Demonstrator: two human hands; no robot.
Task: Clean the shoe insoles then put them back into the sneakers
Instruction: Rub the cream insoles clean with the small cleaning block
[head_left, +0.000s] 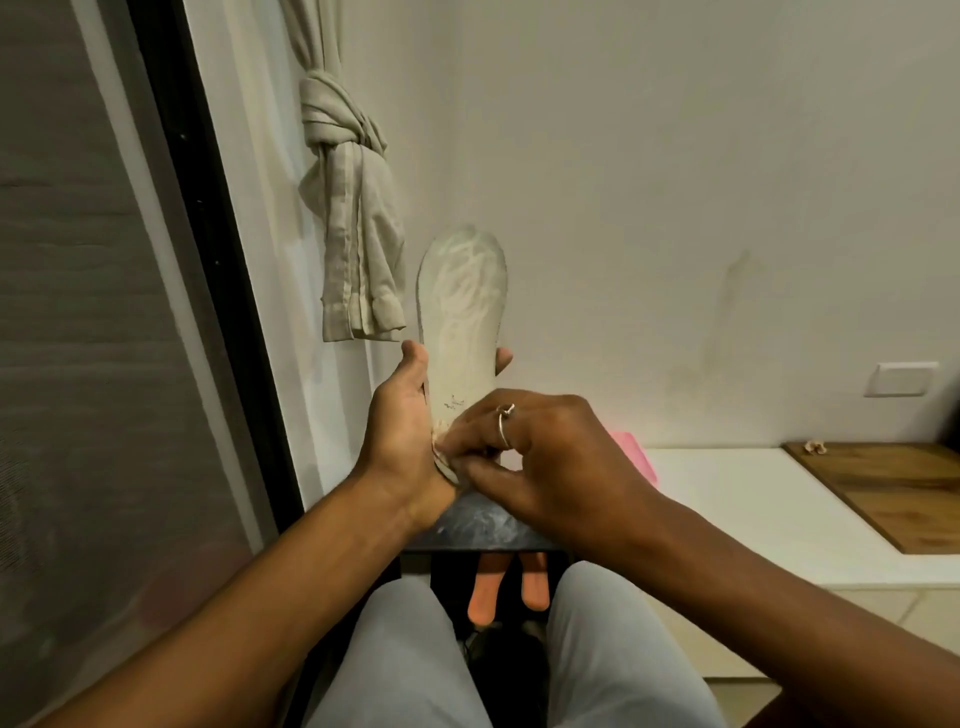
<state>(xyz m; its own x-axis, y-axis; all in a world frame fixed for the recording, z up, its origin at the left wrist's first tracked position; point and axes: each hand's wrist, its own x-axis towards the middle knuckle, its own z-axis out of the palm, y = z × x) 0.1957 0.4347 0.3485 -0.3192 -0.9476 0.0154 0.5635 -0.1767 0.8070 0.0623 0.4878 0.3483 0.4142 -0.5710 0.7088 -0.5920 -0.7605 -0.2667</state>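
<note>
A pale grey insole (461, 306) stands upright in front of me, toe end up, with whitish smears on its face. My left hand (402, 431) grips its lower half, thumb on the left edge and fingertips showing past the right edge. My right hand (530, 457), with a ring on one finger, pinches a small crumpled pale wipe (445, 454) against the heel end of the insole. Below, between my knees, two orange insoles (506, 584) lie side by side. No sneakers are clearly visible.
A dark smeared tabletop (483, 525) sits under my hands. A pink object (636, 457) lies on the white ledge (753, 499) at right, beside a wooden board (893, 488). A knotted beige curtain (353, 228) hangs at left by the window frame.
</note>
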